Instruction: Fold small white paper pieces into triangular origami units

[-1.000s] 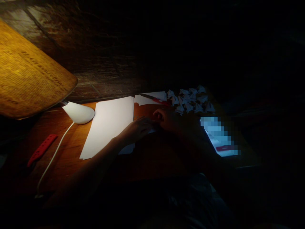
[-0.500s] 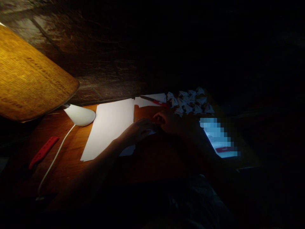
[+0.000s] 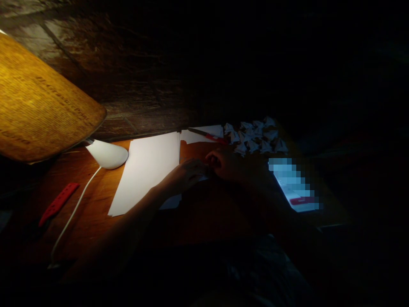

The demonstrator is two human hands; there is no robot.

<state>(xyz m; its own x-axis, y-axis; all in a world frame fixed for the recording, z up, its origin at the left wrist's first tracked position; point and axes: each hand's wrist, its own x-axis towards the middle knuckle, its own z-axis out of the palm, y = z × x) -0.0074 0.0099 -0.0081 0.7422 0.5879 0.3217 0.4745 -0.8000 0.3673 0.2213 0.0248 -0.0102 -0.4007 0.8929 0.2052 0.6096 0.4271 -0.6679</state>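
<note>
My left hand [image 3: 191, 171] reaches past the stack of white paper [image 3: 151, 164], its fingers closed on a small piece of paper [image 3: 203, 176]. Only a pale bluish bit of that piece shows; deep shadow hides the rest. Right beside it, my right hand [image 3: 222, 164] is curled with its fingertips pinched at the same spot. Behind my hands lies a pile of smaller white sheets [image 3: 198, 133], with a red-handled knife [image 3: 209, 136] across it. Several folded paper pieces [image 3: 252, 136] stand in rows at the back right.
At the left a lamp with a printed yellow-brown shade [image 3: 47, 102] and white base [image 3: 108, 155] stands on the wooden table [image 3: 92, 200]. Its white cord [image 3: 75, 209] runs forward. A red power strip [image 3: 59, 203] lies left of it. A lit phone [image 3: 292, 187], partly pixelated, lies at the right.
Almost nothing differs. Both hands stay together at the same spot, with only a very slight shift of the left fingers.
</note>
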